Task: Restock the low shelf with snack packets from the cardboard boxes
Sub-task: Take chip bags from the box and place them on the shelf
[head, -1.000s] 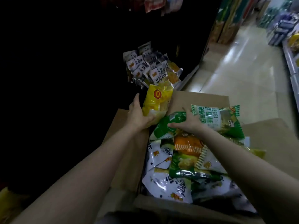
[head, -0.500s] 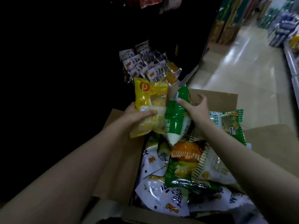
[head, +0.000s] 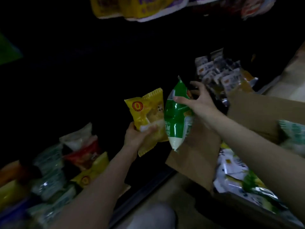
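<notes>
I see the yellow packet (head: 147,120) held up in the air over the dark gap in front of the low shelf (head: 145,187), tilted, with its crimped top edge pointing up and right. My left hand (head: 137,138) grips it near its lower end, thumb curled across the front and fingers behind. Its right edge touches the green packet (head: 177,116), which hangs upright beside it, white lower end down. My right hand (head: 198,103) pinches the green packet high up, thumb pressed on the front face, the other fingers curled round the back.

Just right of both packets stands the cardboard box (head: 257,111), its near flap (head: 193,164) hanging down toward the shelf edge; white, green and yellow packets lie piled inside at its right side. Beyond the box's far edge a cluster of white-and-orange packets (head: 222,75) stands. At the shelf's left end, red, yellow and pale packets (head: 71,167) stand in rows, blurred. Above, in the dark, hang yellow-and-purple bags (head: 140,7).
</notes>
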